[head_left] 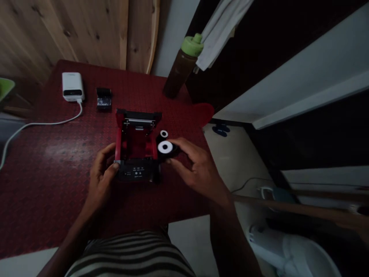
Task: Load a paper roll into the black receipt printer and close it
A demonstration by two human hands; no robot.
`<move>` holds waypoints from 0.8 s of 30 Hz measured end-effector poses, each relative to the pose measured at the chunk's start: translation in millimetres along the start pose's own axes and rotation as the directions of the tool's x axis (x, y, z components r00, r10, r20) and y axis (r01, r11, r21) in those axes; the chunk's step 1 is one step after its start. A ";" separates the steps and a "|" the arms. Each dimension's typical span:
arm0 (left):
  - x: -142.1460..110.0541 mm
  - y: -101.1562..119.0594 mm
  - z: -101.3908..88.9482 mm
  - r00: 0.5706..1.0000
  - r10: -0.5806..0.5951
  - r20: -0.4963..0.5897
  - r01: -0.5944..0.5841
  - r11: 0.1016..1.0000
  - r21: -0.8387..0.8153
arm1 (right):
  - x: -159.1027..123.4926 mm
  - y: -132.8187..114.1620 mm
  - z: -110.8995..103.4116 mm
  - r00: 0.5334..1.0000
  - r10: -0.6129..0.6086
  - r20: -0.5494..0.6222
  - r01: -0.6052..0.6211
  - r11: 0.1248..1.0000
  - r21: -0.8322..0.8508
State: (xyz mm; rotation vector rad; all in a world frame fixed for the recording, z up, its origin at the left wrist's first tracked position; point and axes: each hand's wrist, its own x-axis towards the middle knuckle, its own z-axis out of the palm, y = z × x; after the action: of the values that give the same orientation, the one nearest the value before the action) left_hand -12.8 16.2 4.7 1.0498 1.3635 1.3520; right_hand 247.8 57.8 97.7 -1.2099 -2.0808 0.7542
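Observation:
A small red and black device [137,144] sits on the red table with its lid raised and its red inner bay exposed; it looks like a compact printer. Several marks show on its black front panel. My left hand [102,167] grips its near left corner, thumb on top. At the device's right side, my right hand [193,165] pinches a dark roll with a white ring-shaped end [165,147] between thumb and fingers. Just behind that roll is a smaller dark roll with a white end [164,134]; whether the two are joined I cannot tell.
A white power bank [72,86] with a cable [52,123] lies at the back left, beside a small black item [103,99]. A brown bottle with a green cap [181,67] stands at the back right. Beyond the table's right edge, dark slippers [221,129] lie on the floor.

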 end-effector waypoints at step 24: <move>-0.3 -1.1 -1.1 0.997 0.026 0.070 -0.024 0.999 -0.033 | 89.8 -16.4 75.9 0.900 0.182 0.396 0.123 0.766 -0.632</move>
State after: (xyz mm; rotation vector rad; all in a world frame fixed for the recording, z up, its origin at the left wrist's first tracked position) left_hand -13.8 15.7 3.6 1.0858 1.2766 1.3383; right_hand 147.1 118.1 79.7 -1.5355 -2.8550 0.3200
